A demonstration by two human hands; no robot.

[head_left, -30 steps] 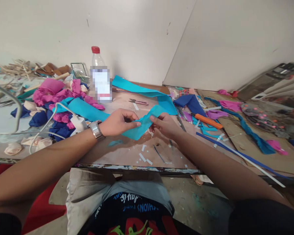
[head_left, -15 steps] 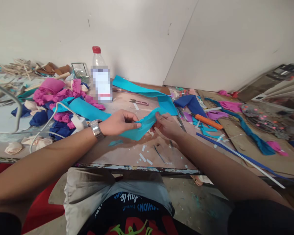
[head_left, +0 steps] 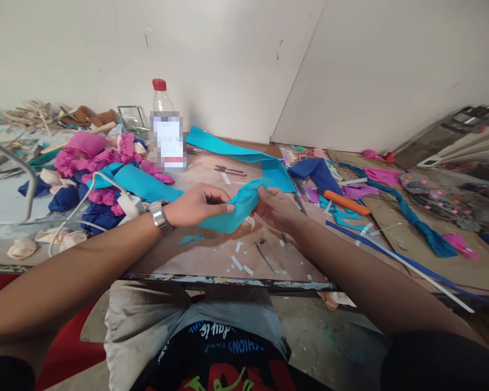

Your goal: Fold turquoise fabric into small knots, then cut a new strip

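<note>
A turquoise cloth strip (head_left: 228,220) is stretched between my two hands above the table. My left hand (head_left: 198,205), with a metal watch at its wrist, pinches the strip between thumb and fingers. At the strip's right part, my right hand (head_left: 277,207) grips it with the thumb on top; its other fingertips are partly hidden. The cloth looks folded and slightly gathered between the hands. Behind them lies a long turquoise band (head_left: 236,149), and a turquoise piece (head_left: 146,183) lies left of my left hand.
Pink and blue cloth bundles (head_left: 85,157) and a white plug (head_left: 131,205) lie at left. A red-capped bottle (head_left: 163,103) stands behind. Small snips (head_left: 230,170) lie beyond my hands; an orange cutter (head_left: 346,202) and a pincushion (head_left: 436,198) are at right. Paper scraps lie near the front edge.
</note>
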